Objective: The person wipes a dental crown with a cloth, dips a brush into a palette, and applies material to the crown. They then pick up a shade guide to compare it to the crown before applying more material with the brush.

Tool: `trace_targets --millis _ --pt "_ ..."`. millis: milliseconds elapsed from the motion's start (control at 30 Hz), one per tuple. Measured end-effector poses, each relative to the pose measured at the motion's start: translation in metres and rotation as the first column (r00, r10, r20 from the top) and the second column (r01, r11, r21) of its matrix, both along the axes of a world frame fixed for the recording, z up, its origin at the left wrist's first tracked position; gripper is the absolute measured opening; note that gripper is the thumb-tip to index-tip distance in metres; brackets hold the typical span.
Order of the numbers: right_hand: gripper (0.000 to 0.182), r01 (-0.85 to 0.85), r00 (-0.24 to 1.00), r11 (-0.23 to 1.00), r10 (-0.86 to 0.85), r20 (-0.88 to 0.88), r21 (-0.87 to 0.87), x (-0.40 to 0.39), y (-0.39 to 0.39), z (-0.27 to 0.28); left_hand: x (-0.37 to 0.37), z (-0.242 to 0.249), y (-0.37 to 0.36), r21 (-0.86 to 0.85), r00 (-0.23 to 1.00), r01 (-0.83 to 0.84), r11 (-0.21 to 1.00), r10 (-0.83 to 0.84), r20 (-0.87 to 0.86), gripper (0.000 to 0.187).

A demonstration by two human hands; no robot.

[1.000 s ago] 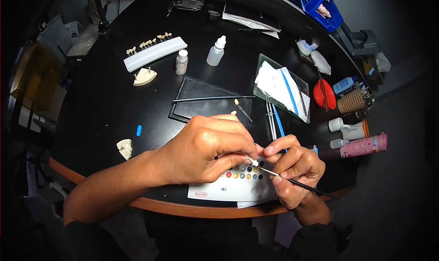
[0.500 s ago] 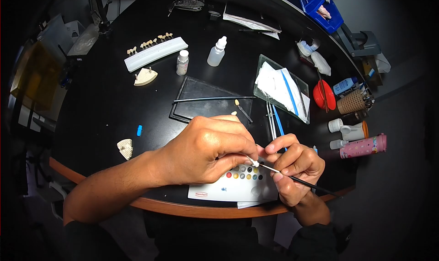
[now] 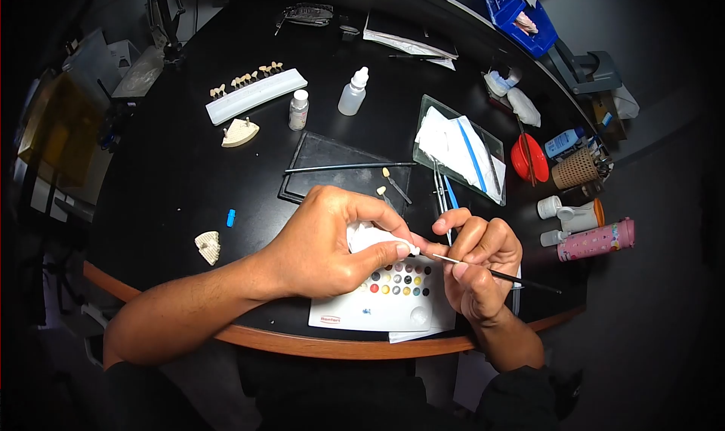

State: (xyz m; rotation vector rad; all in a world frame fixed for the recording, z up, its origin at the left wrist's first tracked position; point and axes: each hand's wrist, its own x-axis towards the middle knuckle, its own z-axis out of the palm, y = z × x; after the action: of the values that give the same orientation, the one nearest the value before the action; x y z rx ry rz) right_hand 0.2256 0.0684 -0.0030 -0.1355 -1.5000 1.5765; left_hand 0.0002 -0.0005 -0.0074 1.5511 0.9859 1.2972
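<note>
My left hand grips a small white tooth piece on a pin, with white tissue bunched in the palm. My right hand holds a thin black brush like a pen, its light tip pointing left, just short of the tooth. Both hands hover over a white palette with rows of coloured paint dots at the near table edge.
A dark glass slab with a long brush and two pinned teeth lies behind the hands. Further back stand two small bottles, a tooth shade tray and plaster models. On the right are a tissue tray, red dish, pink bottle.
My left hand has turned and lifted, showing the tissue in its palm. The right hand rose slightly and the brush tip drew a little away from the tooth.
</note>
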Motion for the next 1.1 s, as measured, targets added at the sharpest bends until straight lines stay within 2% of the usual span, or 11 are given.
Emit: trace_targets --millis 267,600,700,900,1100 --pt "0.014 0.025 0.999 1.000 -0.026 0.040 0.016 -0.0009 -0.0007 0.0016 -0.0015 0.0037 -0.0006 -0.103 0.999 0.022 0.994 -0.019 0.028 0.015" --pt "0.018 0.100 0.990 0.994 -0.104 0.092 0.047 0.0002 -0.0028 -0.0020 -0.0011 0.0021 -0.0009 -0.079 1.000 0.014 0.997 -0.012 0.027 0.014" --pt "0.017 0.088 0.989 0.991 -0.099 0.113 0.103 0.0047 0.0013 -0.0053 -0.0011 0.0031 -0.0015 -0.072 1.000 0.014 0.997 -0.012 0.024 0.014" --pt "0.016 0.020 0.998 0.999 -0.018 0.052 -0.044 -0.0017 -0.0059 0.0032 -0.0042 0.0077 -0.0019 -0.088 0.999 0.045 0.995 -0.045 0.003 0.013" --pt "0.013 -0.015 0.997 1.000 0.014 0.080 0.017 0.0031 -0.0027 0.0044 -0.0045 0.0060 0.0005 0.006 0.998 0.050 0.999 -0.050 -0.044 0.010"
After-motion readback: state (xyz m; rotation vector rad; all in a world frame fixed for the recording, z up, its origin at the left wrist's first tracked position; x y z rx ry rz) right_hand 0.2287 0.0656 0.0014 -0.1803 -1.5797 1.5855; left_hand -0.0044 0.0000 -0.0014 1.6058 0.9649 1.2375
